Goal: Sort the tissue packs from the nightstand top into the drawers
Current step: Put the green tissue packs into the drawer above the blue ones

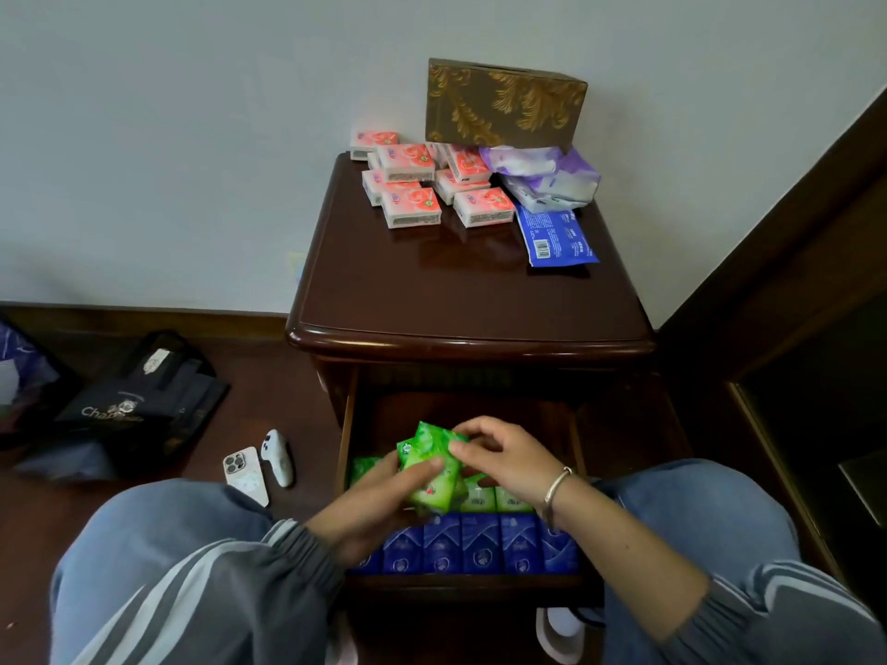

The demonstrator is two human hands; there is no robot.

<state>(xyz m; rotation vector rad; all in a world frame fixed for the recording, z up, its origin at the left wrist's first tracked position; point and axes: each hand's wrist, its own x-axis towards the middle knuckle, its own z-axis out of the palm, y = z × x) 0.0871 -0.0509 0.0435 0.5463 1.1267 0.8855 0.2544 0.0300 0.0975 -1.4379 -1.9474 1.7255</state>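
Observation:
The open drawer [346, 439] of the dark wooden nightstand [461, 290] holds a row of blue tissue packs [480, 544] at the front and green packs [499, 499] behind them. My left hand [379, 496] grips a bunch of green tissue packs [427, 463] over the drawer. My right hand [509, 453] pinches the top of the same bunch. On the nightstand top lie several pink tissue packs [417, 184], purple-and-white packs [547, 177] and a flat blue pack [557, 237].
A gold-patterned tissue box [504, 105] stands at the back of the top, by the wall. On the floor to the left lie a phone [245, 475], a white controller [278, 455] and a black bag [139, 400]. Dark furniture [792, 280] stands on the right.

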